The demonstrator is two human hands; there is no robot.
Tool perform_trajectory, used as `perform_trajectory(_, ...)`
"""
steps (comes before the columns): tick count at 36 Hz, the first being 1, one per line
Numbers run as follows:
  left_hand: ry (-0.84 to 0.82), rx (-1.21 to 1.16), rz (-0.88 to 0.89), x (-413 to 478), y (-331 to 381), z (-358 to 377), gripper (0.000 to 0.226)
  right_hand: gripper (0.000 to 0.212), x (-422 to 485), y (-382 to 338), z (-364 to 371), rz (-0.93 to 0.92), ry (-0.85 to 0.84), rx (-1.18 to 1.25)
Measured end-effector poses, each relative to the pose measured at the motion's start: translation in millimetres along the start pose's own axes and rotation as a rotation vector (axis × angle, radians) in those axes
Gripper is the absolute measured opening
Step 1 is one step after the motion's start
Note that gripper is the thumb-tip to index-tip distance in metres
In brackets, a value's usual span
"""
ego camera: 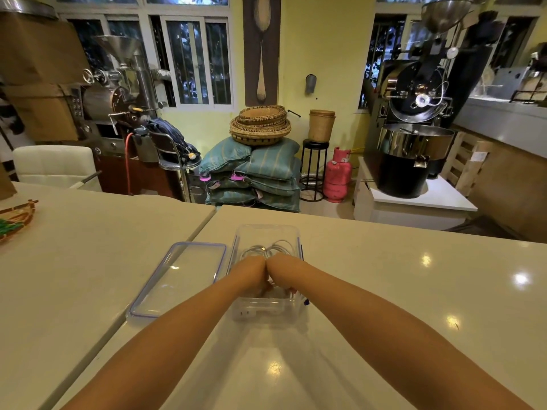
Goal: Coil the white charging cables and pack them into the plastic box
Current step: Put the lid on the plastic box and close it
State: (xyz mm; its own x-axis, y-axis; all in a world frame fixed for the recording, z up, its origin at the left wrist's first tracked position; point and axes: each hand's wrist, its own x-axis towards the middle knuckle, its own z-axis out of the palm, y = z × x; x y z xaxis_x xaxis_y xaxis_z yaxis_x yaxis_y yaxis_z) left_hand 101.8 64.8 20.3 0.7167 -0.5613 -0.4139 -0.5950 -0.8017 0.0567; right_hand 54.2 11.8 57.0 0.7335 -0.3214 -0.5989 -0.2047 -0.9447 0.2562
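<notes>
both hands, left hand (251,270) and right hand (282,269), curling knuckles-together inside plastic box (268,313) mid-desk, pressing cables (268,248) down; grip itself hidden. advice: keep loops flat below rim, lid (177,279) lying left.

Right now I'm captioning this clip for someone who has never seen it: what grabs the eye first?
Two bare forearms meet at centre, the left hand and right hand pressed together inside a clear plastic box holding loops of white charging cable. The box's blue-rimmed lid lies flat beside it on the pale table. Behind, a pink gas cylinder stands on the floor.
</notes>
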Motion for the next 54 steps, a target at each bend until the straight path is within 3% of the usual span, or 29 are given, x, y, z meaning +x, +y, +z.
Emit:
perform_trajectory(3,-0.022,-0.010,-0.011,2,5,-8,0.039,0.042,-9,-1,-3,-0.036,0.008,-0.083)
perform_trajectory(6,0.100,-0.050,0.062,-4,-3,-16,0.037,0.042,-10,1,-7,-0.088,0.129,-0.161)
perform_trajectory(10,0.269,-0.209,0.130,-6,-27,-30,0.031,0.033,-6,6,-14,-0.104,0.423,0.179)
perform_trajectory(14,0.461,-0.291,0.119,-11,-59,-47,0.026,0.027,-1,2,-30,-0.126,0.565,0.409)
perform_trajectory(17,0.546,-0.333,0.010,-11,-89,-49,0.026,0.034,6,-11,-42,-0.161,0.603,0.537)
perform_trajectory(24,0.443,-0.277,-0.230,-13,-157,-26,0.032,0.047,9,-59,-56,-0.271,0.468,0.901)
perform_trajectory(32,0.286,-0.204,-0.354,-15,-195,6,0.039,0.045,23,-102,-40,-0.284,0.282,0.953)
perform_trajectory(36,0.252,-0.221,-0.371,-15,-196,14,0.036,0.045,29,-116,-40,-0.224,0.221,0.899)
perform_trajectory(40,0.243,-0.257,-0.379,-11,-194,18,0.033,0.031,36,-123,-36,-0.162,0.168,0.812)
perform_trajectory(42,0.235,-0.303,-0.362,-9,-192,17,0.035,0.037,39,-125,-32,-0.097,0.166,0.821)
perform_trajectory(48,0.226,-0.399,-0.337,-8,-190,12,0.034,0.026,43,-125,-33,-0.026,0.175,0.966)
perform_trajectory(51,0.254,-0.446,-0.353,-8,-193,12,0.025,0.016,43,-122,-34,-0.024,0.189,1.178)
perform_trajectory(54,0.308,-0.534,-0.374,-7,-200,9,0.027,0.037,36,-115,-35,-0.047,0.208,1.314)
